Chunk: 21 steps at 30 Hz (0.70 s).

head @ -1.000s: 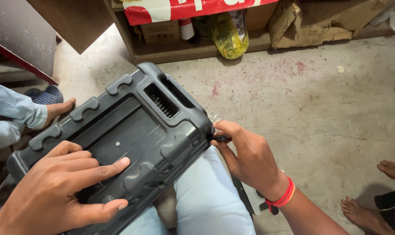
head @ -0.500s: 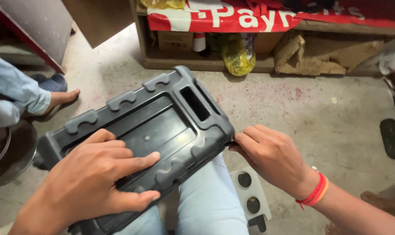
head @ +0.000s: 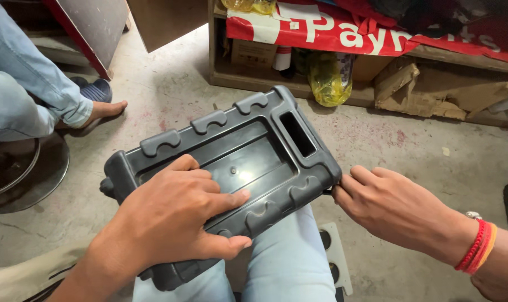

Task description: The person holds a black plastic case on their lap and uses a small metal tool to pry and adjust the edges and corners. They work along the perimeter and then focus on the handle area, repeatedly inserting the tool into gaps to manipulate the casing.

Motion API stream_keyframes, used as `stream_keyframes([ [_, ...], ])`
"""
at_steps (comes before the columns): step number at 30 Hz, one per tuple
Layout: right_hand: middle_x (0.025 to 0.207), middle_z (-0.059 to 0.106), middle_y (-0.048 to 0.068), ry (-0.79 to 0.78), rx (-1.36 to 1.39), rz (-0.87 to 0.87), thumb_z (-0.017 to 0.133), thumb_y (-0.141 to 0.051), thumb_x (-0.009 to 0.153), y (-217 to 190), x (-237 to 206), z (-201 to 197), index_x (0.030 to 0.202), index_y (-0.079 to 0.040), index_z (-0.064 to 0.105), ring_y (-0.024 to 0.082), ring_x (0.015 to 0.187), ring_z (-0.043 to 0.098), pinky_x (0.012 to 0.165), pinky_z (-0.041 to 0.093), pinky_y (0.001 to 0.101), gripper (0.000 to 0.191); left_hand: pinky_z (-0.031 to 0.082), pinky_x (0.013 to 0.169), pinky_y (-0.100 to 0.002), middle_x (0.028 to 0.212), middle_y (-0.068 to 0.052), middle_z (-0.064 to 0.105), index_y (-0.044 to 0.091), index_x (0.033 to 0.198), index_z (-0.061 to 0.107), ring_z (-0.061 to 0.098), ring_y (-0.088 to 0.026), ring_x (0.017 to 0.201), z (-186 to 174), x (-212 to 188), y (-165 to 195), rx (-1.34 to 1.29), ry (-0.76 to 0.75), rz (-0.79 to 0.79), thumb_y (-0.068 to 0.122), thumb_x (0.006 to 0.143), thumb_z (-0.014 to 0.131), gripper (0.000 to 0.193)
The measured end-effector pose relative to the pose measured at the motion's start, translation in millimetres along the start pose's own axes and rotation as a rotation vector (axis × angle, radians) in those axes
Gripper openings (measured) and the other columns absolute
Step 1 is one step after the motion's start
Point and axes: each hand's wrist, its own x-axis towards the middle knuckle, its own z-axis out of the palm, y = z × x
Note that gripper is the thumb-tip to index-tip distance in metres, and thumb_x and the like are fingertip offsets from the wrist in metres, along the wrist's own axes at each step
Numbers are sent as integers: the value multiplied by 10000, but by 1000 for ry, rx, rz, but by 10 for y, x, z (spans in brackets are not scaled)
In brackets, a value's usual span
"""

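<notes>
A dark grey moulded plastic casing [head: 237,162], long and ribbed with a rectangular slot near its far end, lies across my jeans-clad knee [head: 287,263]. My left hand [head: 175,221] presses flat on its recessed panel, fingers spread and thumb over the near edge. My right hand [head: 391,210] is at the casing's right corner, fingertips pinched on a small dark part there. What the fingers pinch is mostly hidden. A red thread band circles my right wrist.
Another person's denim leg and bare foot [head: 105,109] rest at the left beside a round metal stool base [head: 24,173]. A low wooden shelf [head: 276,84] behind holds a yellow bag [head: 329,78], cardboard and a red banner. A white panel [head: 335,257] lies under my knee.
The view has tilted up and the casing sits more to the right. My right hand slid from gripping the corner to pinching at its edge. My left hand stays pressed on the panel.
</notes>
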Motion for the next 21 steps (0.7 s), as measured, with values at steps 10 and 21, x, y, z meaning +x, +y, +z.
stream_keyframes([
  [10, 856, 590, 32, -36, -184, -154, 559, -143, 918, 35, 45, 249, 1157, 67, 615, 172, 817, 589, 591, 508, 322, 323, 439, 803, -356, 551, -97, 593, 98, 1112, 789, 574, -277, 610, -20, -67, 4, 28, -2, -17, 607, 741, 738, 631],
  [21, 776, 630, 76, -213, 33, -22, 495, -277, 991, 64, 141, 128, 992, 10, 592, 231, 749, 657, 556, 565, 382, 303, 437, 801, -352, 573, -101, 633, 78, 1099, 788, 620, -261, 667, -26, -87, 16, 36, 14, 1, 614, 758, 720, 639],
])
